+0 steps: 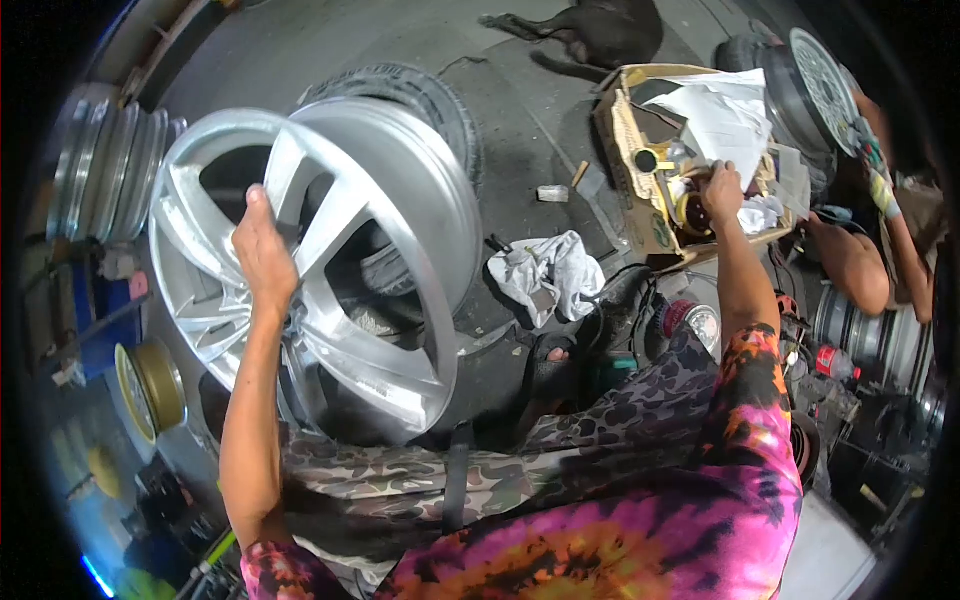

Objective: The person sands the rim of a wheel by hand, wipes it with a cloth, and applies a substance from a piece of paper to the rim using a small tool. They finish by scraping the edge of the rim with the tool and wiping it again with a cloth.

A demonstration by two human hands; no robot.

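Note:
A silver alloy wheel rim [340,190] stands tilted in front of me on the left. My left hand [265,250] is wrapped round one of its spokes, thumb on the near face and fingers mostly hidden behind. Over on the right, my right hand [722,192] reaches into a worn cardboard box [632,205]. Its fingers are closed at the lower edge of white paper sheets [725,110]. Beside that hand in the box lie a yellow roll [690,213] and crumpled white paper [762,214].
A tyre [455,115] lies behind the rim. On the floor are a white rag [548,277] and a dark dog [605,30]. Stacked rims [110,170] stand left, a gold rim [150,390] below. At right, another person's gloved hand [875,165] touches a rim [822,85].

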